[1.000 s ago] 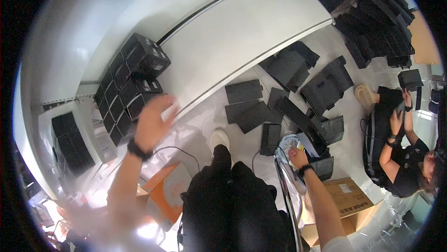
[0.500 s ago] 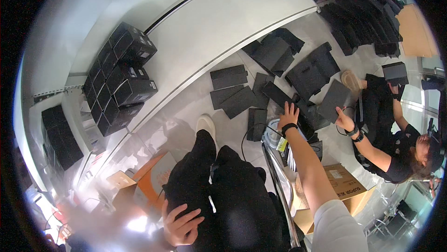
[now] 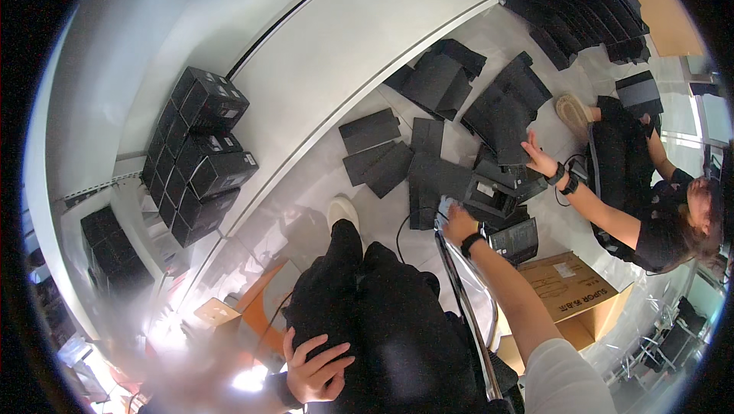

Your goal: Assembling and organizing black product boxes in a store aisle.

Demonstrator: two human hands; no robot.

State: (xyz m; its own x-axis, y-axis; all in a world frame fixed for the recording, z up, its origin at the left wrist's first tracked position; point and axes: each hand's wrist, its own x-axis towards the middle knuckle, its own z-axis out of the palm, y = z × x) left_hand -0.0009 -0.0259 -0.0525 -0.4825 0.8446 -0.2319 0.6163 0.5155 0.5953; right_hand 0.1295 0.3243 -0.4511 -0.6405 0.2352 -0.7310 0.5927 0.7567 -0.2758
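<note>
My left hand (image 3: 317, 368) rests on the dark trousers (image 3: 382, 307) over my leg, its fingers spread and holding nothing. Reaching forward, my right hand (image 3: 460, 224) has its fingers closed at a small pale blue, filmy-looking thing (image 3: 443, 206), whose kind I cannot make out. It is by the top end of a shiny metal tube frame (image 3: 463, 292). Just beyond it lie an open black box (image 3: 493, 194) and a black printed box (image 3: 514, 241). Flat black cardboard pieces (image 3: 368, 131) are spread on the floor ahead.
A co-worker sits at the right, one hand (image 3: 540, 157) open above black cardboard. Black boxes (image 3: 206, 100) are stacked on the left by a white cabinet (image 3: 336, 47). A brown carton (image 3: 562, 284) stands beside my right forearm; more black cardboard (image 3: 573, 12) is piled far right.
My right hand has gone from spread fingers to closed and drawn slightly back and left. The co-worker's hand has let go of a dark flat piece. The whole view has shifted a little.
</note>
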